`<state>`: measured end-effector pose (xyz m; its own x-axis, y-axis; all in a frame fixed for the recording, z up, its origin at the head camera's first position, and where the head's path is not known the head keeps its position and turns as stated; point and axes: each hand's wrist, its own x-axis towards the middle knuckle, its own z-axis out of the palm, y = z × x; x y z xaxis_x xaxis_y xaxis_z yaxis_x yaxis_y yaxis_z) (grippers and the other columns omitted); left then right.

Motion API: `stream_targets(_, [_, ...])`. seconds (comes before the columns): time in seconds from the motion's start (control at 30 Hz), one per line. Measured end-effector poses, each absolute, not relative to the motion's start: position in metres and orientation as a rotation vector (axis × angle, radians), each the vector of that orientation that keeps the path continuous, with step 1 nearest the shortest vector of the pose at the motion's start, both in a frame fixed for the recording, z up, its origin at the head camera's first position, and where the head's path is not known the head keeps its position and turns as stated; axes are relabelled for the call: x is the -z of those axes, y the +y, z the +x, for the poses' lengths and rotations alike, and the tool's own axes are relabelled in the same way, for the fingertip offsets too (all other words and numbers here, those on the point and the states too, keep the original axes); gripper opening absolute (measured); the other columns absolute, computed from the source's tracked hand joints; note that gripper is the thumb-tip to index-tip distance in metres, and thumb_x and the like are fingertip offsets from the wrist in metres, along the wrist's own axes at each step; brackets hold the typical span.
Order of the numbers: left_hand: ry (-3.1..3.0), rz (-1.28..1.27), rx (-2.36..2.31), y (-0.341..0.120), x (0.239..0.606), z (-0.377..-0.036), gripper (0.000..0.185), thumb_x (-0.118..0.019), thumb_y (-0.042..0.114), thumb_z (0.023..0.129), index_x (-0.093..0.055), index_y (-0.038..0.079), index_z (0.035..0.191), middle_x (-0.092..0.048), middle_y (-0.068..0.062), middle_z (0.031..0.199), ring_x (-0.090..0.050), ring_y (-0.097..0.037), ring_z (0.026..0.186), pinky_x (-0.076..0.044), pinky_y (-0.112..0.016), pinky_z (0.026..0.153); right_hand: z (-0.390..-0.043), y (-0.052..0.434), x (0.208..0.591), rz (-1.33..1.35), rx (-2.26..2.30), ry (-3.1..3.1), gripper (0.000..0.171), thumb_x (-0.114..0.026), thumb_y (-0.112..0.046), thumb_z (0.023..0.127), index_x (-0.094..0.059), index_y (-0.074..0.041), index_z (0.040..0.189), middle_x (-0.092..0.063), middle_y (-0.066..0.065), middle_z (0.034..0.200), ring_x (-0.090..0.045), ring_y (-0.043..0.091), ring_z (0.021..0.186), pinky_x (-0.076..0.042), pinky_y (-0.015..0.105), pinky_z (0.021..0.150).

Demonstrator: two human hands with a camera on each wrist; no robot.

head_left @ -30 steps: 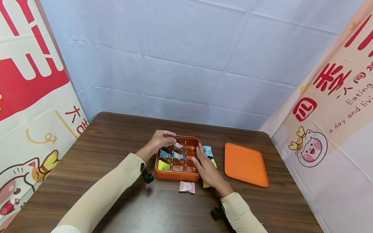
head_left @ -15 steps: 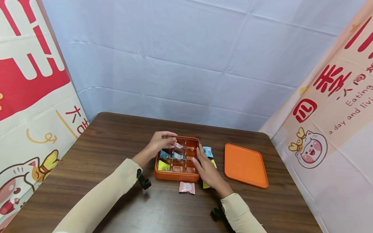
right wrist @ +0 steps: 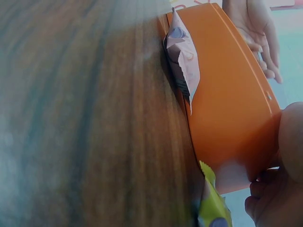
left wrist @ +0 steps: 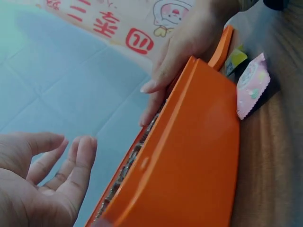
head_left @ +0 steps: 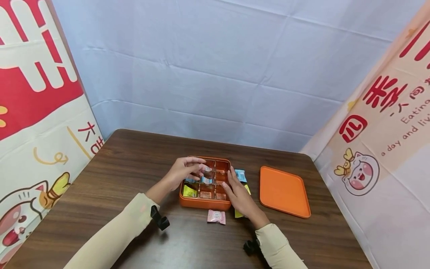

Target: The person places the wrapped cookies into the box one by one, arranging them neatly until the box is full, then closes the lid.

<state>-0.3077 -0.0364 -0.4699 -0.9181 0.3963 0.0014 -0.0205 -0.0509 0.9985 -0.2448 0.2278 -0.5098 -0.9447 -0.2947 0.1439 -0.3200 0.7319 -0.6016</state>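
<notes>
An orange box [head_left: 205, 204] with a clear divided insert stands on the table. My left hand [head_left: 183, 172] hovers over its left side, fingers spread and slightly bent, nothing between them; the left wrist view shows the same hand [left wrist: 52, 179] apart from the rim. My right hand [head_left: 240, 196] grips the box's right wall, thumb over the rim and other fingers along the outside. In the compartments lie a yellow packet [head_left: 190, 191] at front left, a blue packet [head_left: 206, 180] in the middle and a pink-white packet [head_left: 207, 169] behind it. My left hand partly hides another blue packet.
A pink packet [head_left: 216, 216] lies before the box. Right of it are a blue packet [head_left: 240, 175] and yellow packets [head_left: 238, 214], partly behind my right hand. An orange lid [head_left: 284, 191] lies farther right on the wooden table [head_left: 141, 157]. Cloth hangs around the back and sides.
My left hand has drawn slightly left and toward me from the back middle compartment, its fingers parting. The pink-white packet stays in that compartment. My right hand has kept its place.
</notes>
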Motion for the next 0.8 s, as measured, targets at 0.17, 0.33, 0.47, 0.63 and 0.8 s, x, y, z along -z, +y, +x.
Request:
stream_targets(0.17, [1.889,0.479,-2.012,-0.04,0.471,-0.298,0.032,-0.065,0.017,0.101,-0.068,0.0,0.128,-0.068,-0.027,0.113,-0.071,-0.024,0.084,-0.063,-0.04,0.076,-0.245,0.228,0.51,0.511,-0.999,-2.869,0.073,-0.035,-0.053,0.108,-0.018,-0.005,0.161,0.004,-0.002,0.169,-0.019,0.03,0.152,-0.028,0.056,0.119])
stream_targets(0.33, [1.872,0.561,-1.947,-0.043,0.472,-0.287,0.037,-0.07,0.015,0.098,-0.065,-0.004,0.129,-0.067,-0.029,0.113,-0.072,-0.024,0.083,-0.062,-0.045,0.077,-0.244,0.228,0.511,0.516,-1.012,-2.86,0.073,-0.036,-0.052,0.108,-0.02,-0.004,0.161,0.003,-0.001,0.169,-0.019,0.03,0.152,-0.028,0.055,0.118])
stream_targets(0.47, [1.888,0.589,-1.904,-0.043,0.471,-0.277,0.037,-0.074,0.012,0.094,-0.067,-0.004,0.126,-0.068,-0.028,0.109,-0.073,-0.031,0.085,-0.06,-0.054,0.08,-0.243,0.228,0.51,0.511,-1.021,-2.862,0.071,-0.037,-0.049,0.109,-0.02,-0.004,0.161,0.003,-0.001,0.169,-0.019,0.031,0.152,-0.028,0.056,0.118])
stream_targets(0.63, [1.885,0.668,-1.884,-0.043,0.469,-0.264,0.03,-0.074,0.009,0.093,-0.07,-0.002,0.121,-0.068,-0.031,0.11,-0.07,-0.044,0.094,-0.057,-0.06,0.084,-0.243,0.229,0.51,0.509,-1.021,-2.871,0.07,-0.037,-0.048,0.109,-0.018,-0.005,0.161,0.004,-0.001,0.169,-0.018,0.03,0.153,-0.027,0.056,0.119])
stream_targets(0.8, [1.875,0.824,-1.824,-0.041,0.469,-0.252,0.029,-0.072,0.004,0.094,-0.069,-0.008,0.121,-0.071,-0.029,0.111,-0.069,-0.047,0.1,-0.06,-0.049,0.084,-0.245,0.23,0.512,0.529,-1.009,-2.858,0.071,-0.038,-0.049,0.109,-0.02,-0.004,0.161,0.003,0.0,0.169,-0.019,0.031,0.152,-0.028,0.056,0.118])
